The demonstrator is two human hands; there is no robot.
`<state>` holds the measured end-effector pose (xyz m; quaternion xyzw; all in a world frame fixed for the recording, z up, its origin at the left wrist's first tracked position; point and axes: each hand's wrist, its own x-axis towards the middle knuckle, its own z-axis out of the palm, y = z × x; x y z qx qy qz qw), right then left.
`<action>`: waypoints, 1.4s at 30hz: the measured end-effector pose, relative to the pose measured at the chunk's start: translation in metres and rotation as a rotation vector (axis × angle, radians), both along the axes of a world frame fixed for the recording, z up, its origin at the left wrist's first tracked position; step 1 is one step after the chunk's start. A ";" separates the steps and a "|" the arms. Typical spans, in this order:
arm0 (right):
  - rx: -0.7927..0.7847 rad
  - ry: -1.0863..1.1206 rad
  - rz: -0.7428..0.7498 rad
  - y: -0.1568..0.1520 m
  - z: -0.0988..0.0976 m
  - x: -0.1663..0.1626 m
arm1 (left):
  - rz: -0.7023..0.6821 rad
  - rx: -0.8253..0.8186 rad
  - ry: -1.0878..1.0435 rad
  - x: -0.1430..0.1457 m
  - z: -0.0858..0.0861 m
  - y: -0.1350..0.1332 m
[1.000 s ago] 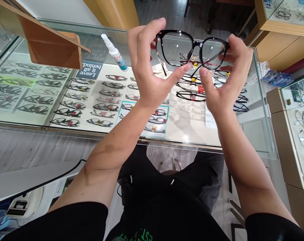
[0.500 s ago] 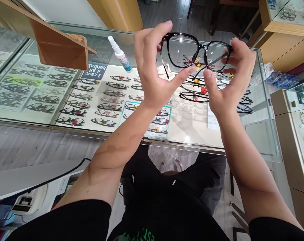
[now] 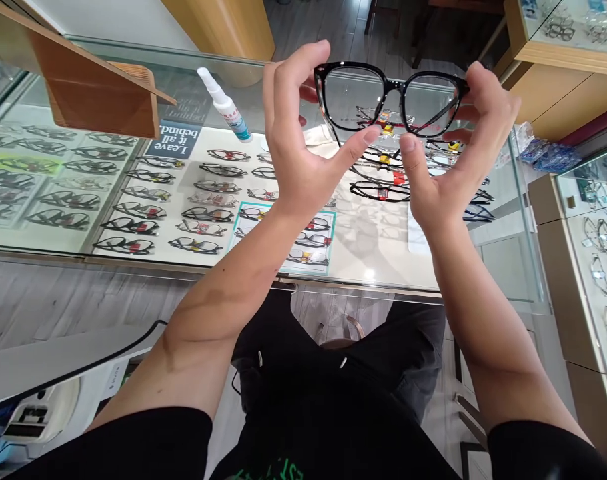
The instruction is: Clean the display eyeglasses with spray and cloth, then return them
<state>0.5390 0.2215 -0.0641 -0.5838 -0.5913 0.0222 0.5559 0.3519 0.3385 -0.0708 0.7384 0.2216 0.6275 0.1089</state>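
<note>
A pair of black-framed eyeglasses (image 3: 394,85) is held up above the glass counter, lenses facing me. My left hand (image 3: 303,127) grips its left side near the hinge, fingers behind and thumb below the lens. My right hand (image 3: 456,147) has the right hinge between its fingers, with the thumb under the right lens. Part of the temples shows through and below the lenses; the rest is hidden. Behind my left hand a pale cloth (image 3: 317,137) lies on the counter, partly covered. To the left of that hand stands a white spray bottle (image 3: 228,110) with a blue label.
Rows of eyeglasses (image 3: 208,215) lie inside the glass display counter (image 3: 368,270). A brown wooden stand (image 3: 101,100) is at the counter's left. More display cases (image 3: 558,233) stand at right. A machine (image 3: 41,413) sits at lower left.
The view has shifted slightly, moving the counter items left in the picture. The eyeglasses are turned a little and sit more level; both hands still hold them.
</note>
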 end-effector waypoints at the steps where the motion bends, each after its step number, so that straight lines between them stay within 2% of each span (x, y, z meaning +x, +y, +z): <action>1: -0.014 0.016 0.004 0.000 0.000 0.000 | -0.010 0.025 -0.007 0.000 -0.002 0.002; 6: 0.052 0.029 0.003 0.000 0.000 0.001 | -0.068 -0.139 0.026 -0.001 -0.004 0.003; 11: 0.124 0.095 0.019 -0.005 0.006 -0.004 | -0.055 -0.228 0.016 -0.003 0.000 -0.004; 15: 0.218 0.161 -0.039 -0.003 0.009 -0.005 | -0.001 -0.135 -0.031 -0.002 -0.001 -0.001; 19: 0.273 0.253 -0.009 0.004 0.012 0.000 | -0.024 -0.117 0.000 -0.003 -0.002 0.001; 24: 0.159 0.439 0.005 0.000 0.020 0.000 | -0.038 -0.109 0.009 -0.006 0.004 -0.006; 29: 0.102 0.651 0.135 0.000 0.023 0.000 | -0.028 -0.084 0.020 -0.007 0.009 -0.011; 34: 0.013 0.740 0.209 0.001 0.025 0.002 | -0.027 -0.084 0.051 -0.007 0.012 -0.013; 42: 0.027 0.854 0.320 0.001 0.024 0.003 | -0.063 -0.117 0.064 -0.007 0.014 -0.015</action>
